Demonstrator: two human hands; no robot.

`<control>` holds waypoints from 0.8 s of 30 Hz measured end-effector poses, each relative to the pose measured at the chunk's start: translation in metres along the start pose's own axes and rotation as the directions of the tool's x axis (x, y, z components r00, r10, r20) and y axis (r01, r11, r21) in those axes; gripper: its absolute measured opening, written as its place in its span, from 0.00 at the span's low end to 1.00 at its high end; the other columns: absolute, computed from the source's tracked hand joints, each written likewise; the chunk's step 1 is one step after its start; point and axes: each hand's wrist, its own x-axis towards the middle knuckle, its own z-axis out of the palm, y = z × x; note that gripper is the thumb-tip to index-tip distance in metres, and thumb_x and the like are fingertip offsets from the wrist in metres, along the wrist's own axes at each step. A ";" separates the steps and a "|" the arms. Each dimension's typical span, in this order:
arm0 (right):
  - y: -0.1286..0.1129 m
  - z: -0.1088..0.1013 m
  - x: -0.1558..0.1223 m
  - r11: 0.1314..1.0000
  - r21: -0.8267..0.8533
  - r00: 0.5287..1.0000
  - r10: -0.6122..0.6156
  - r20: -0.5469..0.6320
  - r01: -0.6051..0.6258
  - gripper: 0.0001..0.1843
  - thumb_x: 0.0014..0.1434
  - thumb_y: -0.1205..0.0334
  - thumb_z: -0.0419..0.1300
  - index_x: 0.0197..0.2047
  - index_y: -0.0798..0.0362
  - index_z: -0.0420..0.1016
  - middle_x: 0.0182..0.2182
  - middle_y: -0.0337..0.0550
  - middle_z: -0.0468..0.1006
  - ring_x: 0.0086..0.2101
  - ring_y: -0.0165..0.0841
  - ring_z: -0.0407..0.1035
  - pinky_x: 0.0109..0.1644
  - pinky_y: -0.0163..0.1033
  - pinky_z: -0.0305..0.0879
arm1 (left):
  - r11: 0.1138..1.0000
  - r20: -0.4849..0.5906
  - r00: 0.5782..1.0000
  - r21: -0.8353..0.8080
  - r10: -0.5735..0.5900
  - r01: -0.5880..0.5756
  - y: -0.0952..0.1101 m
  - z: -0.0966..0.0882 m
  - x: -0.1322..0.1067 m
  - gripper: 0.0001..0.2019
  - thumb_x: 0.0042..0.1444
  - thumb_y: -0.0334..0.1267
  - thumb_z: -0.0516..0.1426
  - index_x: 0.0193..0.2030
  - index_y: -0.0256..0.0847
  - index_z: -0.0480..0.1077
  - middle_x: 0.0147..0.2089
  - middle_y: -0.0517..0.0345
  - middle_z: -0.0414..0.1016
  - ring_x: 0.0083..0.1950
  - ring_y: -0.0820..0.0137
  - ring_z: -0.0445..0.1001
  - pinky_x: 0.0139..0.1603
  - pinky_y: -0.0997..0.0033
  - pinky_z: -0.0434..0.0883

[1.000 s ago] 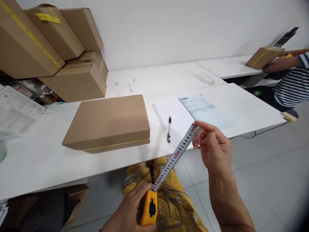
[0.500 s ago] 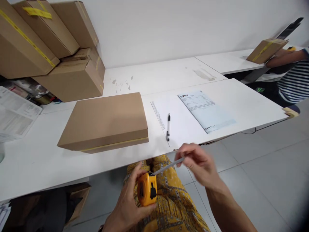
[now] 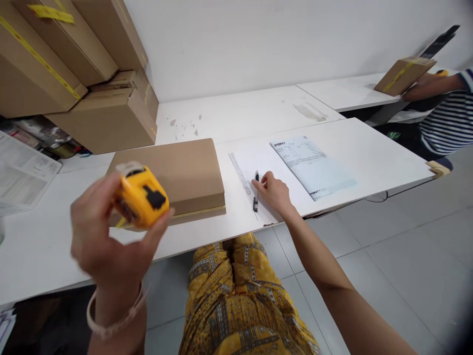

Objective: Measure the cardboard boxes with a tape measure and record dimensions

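My left hand (image 3: pixel 105 231), raised over the table's front edge, grips a yellow tape measure (image 3: pixel 148 195) with a black button. Its blade no longer shows stretched out. My right hand (image 3: pixel 277 195) rests on a white sheet of paper (image 3: pixel 251 158) with printing down its left side. Its thumb and fingers close around the middle of a black-and-clear pen (image 3: pixel 255 204), which lies on the sheet. Behind the tape measure a closed flat cardboard box (image 3: pixel 185 165) lies on the table, partly hidden by my left hand.
A pale blue printed packet (image 3: pixel 314 170) lies right of the sheet. Stacked cardboard boxes (image 3: pixel 107 118) stand at the back left, near a printed paper (image 3: pixel 25 172). At the far right a person in a striped shirt (image 3: pixel 451 118) holds a small box (image 3: pixel 404 76).
The tape's blade, pulled out by my right hand before, is back in. My left hand has risen leftward with the tape measure. My right hand has moved up onto the pen.
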 end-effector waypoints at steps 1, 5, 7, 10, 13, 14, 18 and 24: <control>-0.003 0.003 0.007 0.997 -0.072 1.000 -0.009 0.030 0.011 0.16 0.65 0.46 0.56 0.42 0.50 0.67 0.30 0.47 0.79 0.29 0.42 0.71 0.33 0.40 0.55 | 0.993 -0.026 0.995 0.075 0.096 -0.094 -0.001 0.010 0.017 0.40 0.52 0.43 0.70 0.70 0.38 0.62 0.69 0.47 0.66 0.69 0.48 0.63 0.67 0.43 0.66; -0.014 0.006 0.017 0.975 -0.179 0.984 -0.107 0.142 0.132 0.13 0.66 0.60 0.53 0.51 0.54 0.70 0.38 0.55 0.82 0.35 0.44 0.75 0.36 0.42 0.58 | 0.959 0.111 0.976 0.193 0.189 -0.208 -0.004 0.044 0.060 0.30 0.64 0.47 0.61 0.69 0.38 0.64 0.68 0.50 0.70 0.66 0.50 0.68 0.66 0.42 0.65; -0.010 0.002 0.016 0.982 -0.083 0.973 -0.157 0.171 0.173 0.16 0.63 0.68 0.50 0.51 0.55 0.73 0.38 0.53 0.83 0.36 0.43 0.75 0.38 0.43 0.61 | 0.956 0.152 0.972 0.208 0.177 -0.207 -0.010 0.052 0.064 0.28 0.62 0.46 0.62 0.66 0.37 0.67 0.67 0.48 0.70 0.66 0.50 0.69 0.65 0.41 0.67; 0.004 -0.010 0.013 0.927 0.354 0.969 -0.190 0.159 0.124 0.16 0.63 0.66 0.51 0.49 0.54 0.77 0.34 0.47 0.83 0.36 0.39 0.76 0.42 0.44 0.66 | 0.957 0.180 0.966 0.190 0.184 -0.218 -0.020 0.059 0.059 0.26 0.63 0.45 0.60 0.64 0.36 0.69 0.68 0.48 0.70 0.67 0.49 0.68 0.66 0.40 0.65; 0.016 -0.025 0.006 0.641 0.767 0.971 -0.197 0.133 0.025 0.15 0.63 0.57 0.56 0.49 0.53 0.77 0.37 0.47 0.84 0.40 0.39 0.78 0.48 0.47 0.71 | 0.969 0.163 0.973 0.162 0.161 -0.188 -0.026 0.065 0.058 0.26 0.62 0.45 0.59 0.65 0.40 0.69 0.69 0.54 0.69 0.68 0.50 0.67 0.67 0.43 0.62; 0.018 -0.030 0.003 0.559 0.829 0.973 -0.200 0.112 0.020 0.15 0.62 0.55 0.59 0.49 0.52 0.76 0.39 0.47 0.85 0.42 0.39 0.78 0.50 0.48 0.71 | 0.973 0.160 0.976 0.156 0.147 -0.172 -0.027 0.067 0.060 0.26 0.62 0.46 0.59 0.66 0.42 0.69 0.69 0.56 0.69 0.68 0.50 0.66 0.67 0.43 0.62; 0.015 -0.034 -0.005 0.473 0.877 0.988 -0.153 -0.010 0.083 0.18 0.55 0.50 0.70 0.43 0.48 0.72 0.32 0.42 0.83 0.37 0.37 0.77 0.48 0.48 0.72 | 0.977 0.181 0.976 0.152 0.118 -0.147 -0.029 0.076 0.074 0.26 0.63 0.48 0.58 0.66 0.42 0.68 0.70 0.59 0.68 0.68 0.52 0.65 0.67 0.43 0.60; 0.006 -0.004 -0.002 0.505 0.863 0.994 -0.107 0.038 0.022 0.27 0.65 0.34 0.52 0.46 0.50 0.71 0.27 0.39 0.78 0.30 0.33 0.72 0.42 0.43 0.69 | 0.903 0.000 0.906 0.078 0.423 -0.422 0.005 0.101 0.039 0.22 0.62 0.40 0.60 0.63 0.39 0.71 0.67 0.48 0.70 0.68 0.49 0.66 0.66 0.42 0.61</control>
